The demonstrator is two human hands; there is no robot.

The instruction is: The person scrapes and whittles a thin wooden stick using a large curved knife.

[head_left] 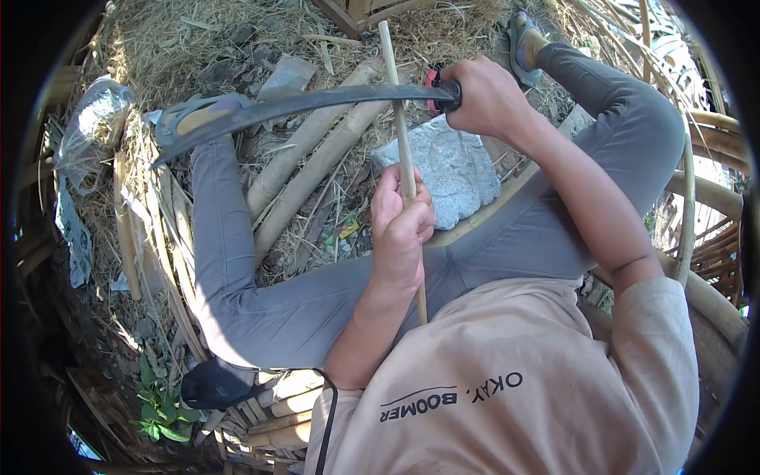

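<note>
My left hand (402, 226) is closed around a thin, pale bamboo stick (404, 146) that stands nearly upright in the picture, its lower end reaching my shirt. In my right hand (487, 95) I grip the handle of a long, curved machete (277, 103). Its dark blade stretches left and crosses the stick above my left hand; whether it bites into the wood I cannot tell. Something red shows beside my right fist, partly hidden. Beneath the hands lies a rough grey stone block (459, 170).
My legs are spread around the work, the left foot under the blade tip. Bamboo poles (321, 178) lie on straw-covered ground left of the stone. A clear plastic bag (95, 127) is at far left. A black pouch (222, 384) and a green plant (166, 408) sit at lower left.
</note>
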